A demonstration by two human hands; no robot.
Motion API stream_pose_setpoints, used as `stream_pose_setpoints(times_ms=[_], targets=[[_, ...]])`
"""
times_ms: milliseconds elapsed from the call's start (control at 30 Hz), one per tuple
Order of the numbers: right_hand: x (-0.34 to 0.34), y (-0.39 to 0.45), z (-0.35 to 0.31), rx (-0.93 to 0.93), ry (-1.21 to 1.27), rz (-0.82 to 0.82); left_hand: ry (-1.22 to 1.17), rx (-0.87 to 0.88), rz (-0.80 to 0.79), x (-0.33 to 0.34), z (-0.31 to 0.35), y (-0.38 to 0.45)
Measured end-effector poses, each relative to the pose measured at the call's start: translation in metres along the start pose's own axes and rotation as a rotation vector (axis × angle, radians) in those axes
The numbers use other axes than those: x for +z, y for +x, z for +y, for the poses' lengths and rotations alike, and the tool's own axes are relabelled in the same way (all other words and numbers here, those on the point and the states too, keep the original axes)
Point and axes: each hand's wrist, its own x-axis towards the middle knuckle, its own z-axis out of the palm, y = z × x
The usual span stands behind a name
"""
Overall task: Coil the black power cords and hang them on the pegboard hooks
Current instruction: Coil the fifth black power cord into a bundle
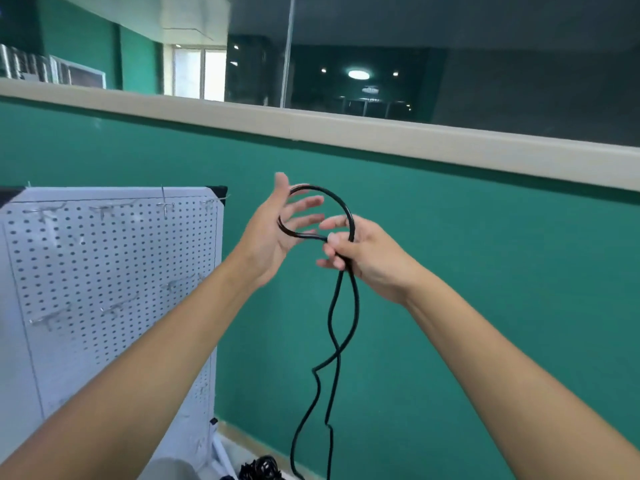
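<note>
Forearms: two bare forearms reach up from the bottom corners, at 7 and 5 o'clock, meeting near the centre of the view.
Left hand: just left of centre, palm facing right, fingers straight and spread; the small loop of cord circles them, and whether it touches them is unclear.
Right hand: just right of centre, fingers curled round the cord, with thumb and forefinger pinching it where the loop closes.
Black power cord: forms one small loop between the two hands, rising to about 12 o'clock of the hands; below the right hand two strands hang down, cross once, and run out of view at 6 o'clock.
More black cords: a dark tangled heap on the floor at the bottom edge, near 6 o'clock, details too small to tell.
Pegboard: a white perforated panel at 9 o'clock, leaning against the wall.
Pegboard hooks: thin metal hooks, a row along the top of the board and a few lower down; none carries a cord.
Wall: green, topped by a cream ledge with dark glass above, from 10 to 3 o'clock.
Writing: no readable brand, label or text on anything in view.
</note>
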Motion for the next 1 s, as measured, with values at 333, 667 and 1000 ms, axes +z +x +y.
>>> stream_pose_setpoints(times_ms=[333, 667, 1000], targets=[[0.001, 0.028, -0.039, -0.013, 0.212, 0.173, 0.585, -0.085, -0.211, 0.019, -0.106, -0.102], [-0.001, -0.086, 0.109, 0.325, 0.062, 0.001, 0.303, -0.169, -0.07, 0.018, -0.087, -0.086], [0.046, -0.113, 0.192, 0.223, -0.319, 0.042, 0.216, -0.262, -0.043, 0.03, -0.084, -0.058]])
